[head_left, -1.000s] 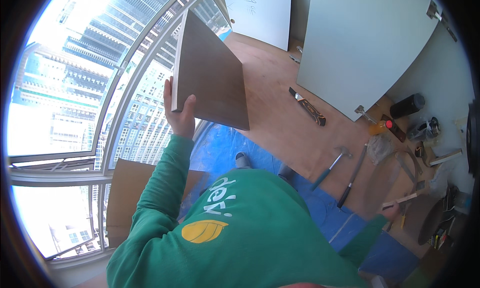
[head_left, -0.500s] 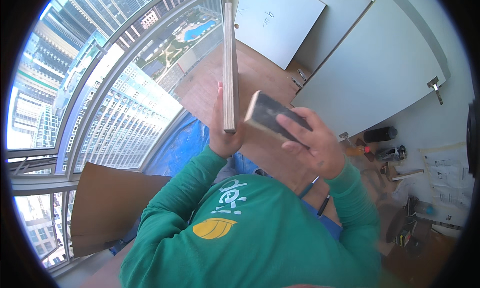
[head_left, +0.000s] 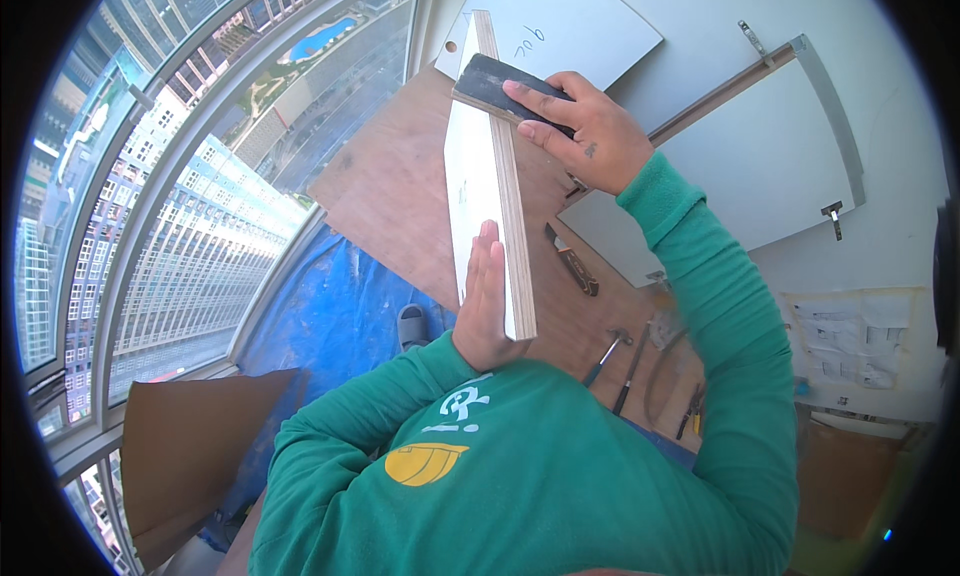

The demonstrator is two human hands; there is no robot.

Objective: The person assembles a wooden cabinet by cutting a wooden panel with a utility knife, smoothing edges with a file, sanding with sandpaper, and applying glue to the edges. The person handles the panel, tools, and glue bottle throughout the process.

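Observation:
A plywood board (head_left: 485, 166) with a white face stands on edge in front of my chest, its layered edge turned toward me. My left hand (head_left: 487, 301) lies flat against the white face near the board's lower end and steadies it. My right hand (head_left: 580, 126) grips a dark sanding block (head_left: 495, 84) and presses it on the board's upper edge. Both arms wear green sleeves.
Large white cabinet panels (head_left: 760, 166) with hinges lie on the wooden floor ahead. A knife (head_left: 573, 261), a hammer (head_left: 605, 354) and other hand tools lie to the right. A blue tarp (head_left: 335, 321) and a cardboard sheet (head_left: 190, 446) sit by the tall windows at left.
The board has turned from showing its broad face to edge-on and come closer. My right hand has come in with the sanding block and now rests it on the board's upper edge.

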